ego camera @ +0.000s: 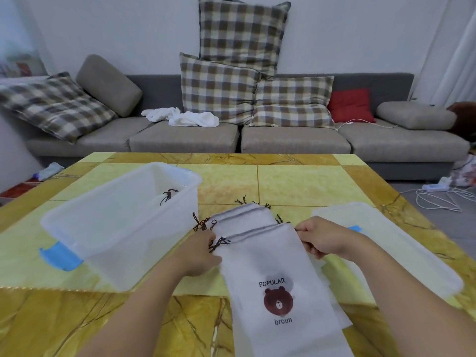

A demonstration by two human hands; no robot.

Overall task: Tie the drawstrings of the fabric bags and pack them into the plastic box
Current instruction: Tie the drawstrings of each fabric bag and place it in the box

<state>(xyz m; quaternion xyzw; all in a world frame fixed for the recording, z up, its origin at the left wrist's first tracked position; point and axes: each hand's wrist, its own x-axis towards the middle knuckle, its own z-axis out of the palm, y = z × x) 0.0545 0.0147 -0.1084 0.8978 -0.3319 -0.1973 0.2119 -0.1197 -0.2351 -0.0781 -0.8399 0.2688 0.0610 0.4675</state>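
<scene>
The clear plastic box with blue latches (113, 228) sat at the left of the yellow marbled worktop (296, 186), dark cord from one bag inside it. The left hand (199, 256) pinched the dark brown drawstring (219, 244) at the left of the mouth of the top white fabric bag printed with a brown bear (273, 274). The right hand (320, 240) gripped the mouth's right corner, fingers curled on it. Both forearms reached forward, wrists low. Pulling both cords evenly outward would probably cinch the mouth cleanly before knotting. The translucent lid (394, 240) lay at the right
</scene>
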